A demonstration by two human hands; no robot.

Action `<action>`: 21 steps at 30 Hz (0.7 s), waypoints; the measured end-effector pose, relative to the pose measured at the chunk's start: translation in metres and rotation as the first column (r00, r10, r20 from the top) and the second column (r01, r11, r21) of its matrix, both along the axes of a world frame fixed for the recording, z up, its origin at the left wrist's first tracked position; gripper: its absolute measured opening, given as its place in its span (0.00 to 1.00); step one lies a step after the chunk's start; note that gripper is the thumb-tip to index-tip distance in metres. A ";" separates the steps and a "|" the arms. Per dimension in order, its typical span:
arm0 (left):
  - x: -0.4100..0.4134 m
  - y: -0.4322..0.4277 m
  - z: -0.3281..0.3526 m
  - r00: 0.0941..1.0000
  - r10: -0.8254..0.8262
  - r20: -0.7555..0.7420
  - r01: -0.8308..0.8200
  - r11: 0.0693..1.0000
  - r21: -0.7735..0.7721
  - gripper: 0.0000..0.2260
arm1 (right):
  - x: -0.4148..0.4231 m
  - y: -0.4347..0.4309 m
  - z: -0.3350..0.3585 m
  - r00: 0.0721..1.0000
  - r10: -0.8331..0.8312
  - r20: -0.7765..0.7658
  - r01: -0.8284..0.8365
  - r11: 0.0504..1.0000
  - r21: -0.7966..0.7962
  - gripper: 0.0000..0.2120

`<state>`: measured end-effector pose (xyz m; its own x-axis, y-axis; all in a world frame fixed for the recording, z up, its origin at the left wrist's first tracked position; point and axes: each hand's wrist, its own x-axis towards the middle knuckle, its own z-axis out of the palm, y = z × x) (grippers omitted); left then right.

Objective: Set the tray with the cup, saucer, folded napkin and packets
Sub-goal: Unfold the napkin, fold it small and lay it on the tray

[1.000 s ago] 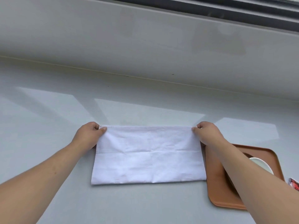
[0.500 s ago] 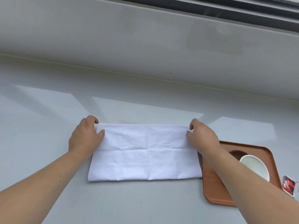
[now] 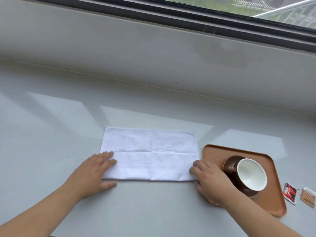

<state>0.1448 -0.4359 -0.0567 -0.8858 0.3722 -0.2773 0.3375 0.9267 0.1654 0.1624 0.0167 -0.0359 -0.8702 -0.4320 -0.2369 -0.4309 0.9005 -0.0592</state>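
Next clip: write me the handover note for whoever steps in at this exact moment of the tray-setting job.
Left hand: flat on the napkin's near left corner, holding nothing.
Right hand: at the near right corner; grip unclear.
Napkin: a white rectangle on the counter, left of the tray.
Done: cup on saucer, on the tray.
Left: finish folding, place the napkin on the tray, then add the red packet and the tan packet lying to its right.

Napkin [image 3: 150,153] creased white cloth; tray [image 3: 215,151] matt plastic; cup [image 3: 251,175] glossy.
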 end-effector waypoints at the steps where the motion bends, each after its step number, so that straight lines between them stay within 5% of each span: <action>1: 0.003 0.000 0.000 0.999 0.011 -0.035 -0.010 1.000 0.014 0.33 | -0.001 0.001 -0.002 1.000 -0.013 -0.012 0.013 1.000 0.005 0.10; 4: -0.002 0.003 0.001 0.995 0.055 -0.082 -0.051 0.997 0.051 0.21 | -0.007 -0.002 -0.002 0.999 -0.032 -0.041 0.032 0.999 0.013 0.04; 10: -0.022 0.000 0.004 0.996 0.093 0.004 -0.093 0.995 0.034 0.24 | -0.023 -0.018 0.015 0.957 -0.285 0.053 0.290 0.932 -0.219 0.01; 18: -0.025 -0.007 0.001 0.995 0.100 0.031 -0.100 0.995 0.007 0.25 | -0.019 -0.014 0.019 0.842 -0.483 0.240 0.539 0.778 -0.323 0.05; 21: -0.028 -0.006 0.008 0.974 0.220 0.061 -0.225 0.972 0.075 0.18 | -0.024 -0.012 0.022 0.787 -0.551 0.277 0.617 0.698 -0.363 0.06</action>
<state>0.1166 -0.4420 -0.0489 -0.9341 0.1905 -0.3021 0.1135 0.9603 0.2547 0.1382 0.0044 -0.0140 -0.9529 0.0700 -0.2951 0.2161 0.8393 -0.4988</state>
